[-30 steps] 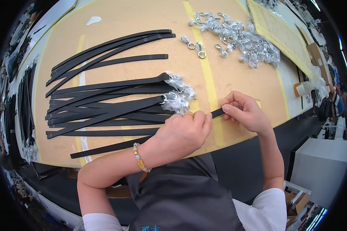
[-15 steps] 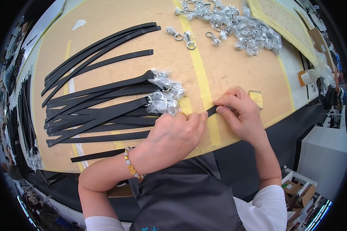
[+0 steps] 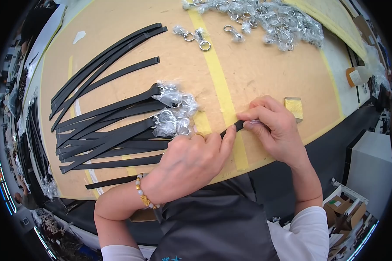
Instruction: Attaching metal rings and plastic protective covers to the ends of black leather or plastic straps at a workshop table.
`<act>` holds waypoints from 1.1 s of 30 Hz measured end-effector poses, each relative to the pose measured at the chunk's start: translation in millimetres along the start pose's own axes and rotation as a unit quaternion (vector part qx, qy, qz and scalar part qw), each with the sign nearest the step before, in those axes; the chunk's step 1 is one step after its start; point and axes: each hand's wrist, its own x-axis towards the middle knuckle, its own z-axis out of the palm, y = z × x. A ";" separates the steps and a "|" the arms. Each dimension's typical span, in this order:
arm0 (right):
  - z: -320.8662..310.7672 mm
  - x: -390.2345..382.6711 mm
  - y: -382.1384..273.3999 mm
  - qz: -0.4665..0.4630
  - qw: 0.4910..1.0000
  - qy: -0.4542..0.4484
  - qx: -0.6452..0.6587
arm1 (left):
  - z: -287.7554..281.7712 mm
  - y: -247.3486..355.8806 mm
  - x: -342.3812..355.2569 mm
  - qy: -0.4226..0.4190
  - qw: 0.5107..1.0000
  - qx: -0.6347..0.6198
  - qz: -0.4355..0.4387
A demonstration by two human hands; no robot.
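Black strap (image 3: 238, 125) showed as a short stub between the person's two hands, low on the worktop (image 3: 259, 74). The right hand (image 3: 274, 128) had its thumb and fingers pinched together on it; the left hand (image 3: 189, 158) was closed over it just beside, its underside hidden from me. Over the last second the grips had drawn nearer, leaving less strap bare between them, and a yellow-topped block (image 3: 293, 104) now lay uncovered just right of the right hand's grip. To me that meant the work had narrowed to that short stretch; whether it was folded there, I couldn't tell. Left of the grips, other straps (image 3: 113, 142) lay heaped, plastic-wrapped clips (image 3: 167, 124) at some ends. More loose clips (image 3: 287, 26) sat well beyond the right hand's grip.
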 end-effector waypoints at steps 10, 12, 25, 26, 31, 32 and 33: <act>-2.2 -0.9 1.6 0.003 1.000 -0.022 0.007 | -6.0 -7.3 2.9 -0.023 0.998 -0.049 0.033; -1.5 -0.7 1.4 0.004 1.000 -0.021 0.008 | -6.6 -8.0 2.5 -0.024 0.997 -0.062 0.037; 0.5 -0.5 -0.2 0.007 1.000 0.006 0.016 | 2.9 -6.3 3.5 0.000 0.997 -0.071 -0.010; 0.3 -0.8 0.3 0.005 1.000 0.007 0.014 | 3.2 -5.8 3.6 -0.002 0.997 -0.071 -0.014; -3.2 -1.2 1.9 0.006 1.000 -0.019 0.008 | 3.2 -5.4 4.8 -0.003 0.997 -0.072 -0.016; -3.1 -1.1 2.5 0.007 1.000 -0.019 0.005 | 2.5 -5.7 5.8 -0.007 0.997 -0.074 -0.014; -2.9 -1.4 3.4 0.008 1.000 -0.019 0.005 | 2.7 -5.9 6.7 -0.010 0.997 -0.075 -0.011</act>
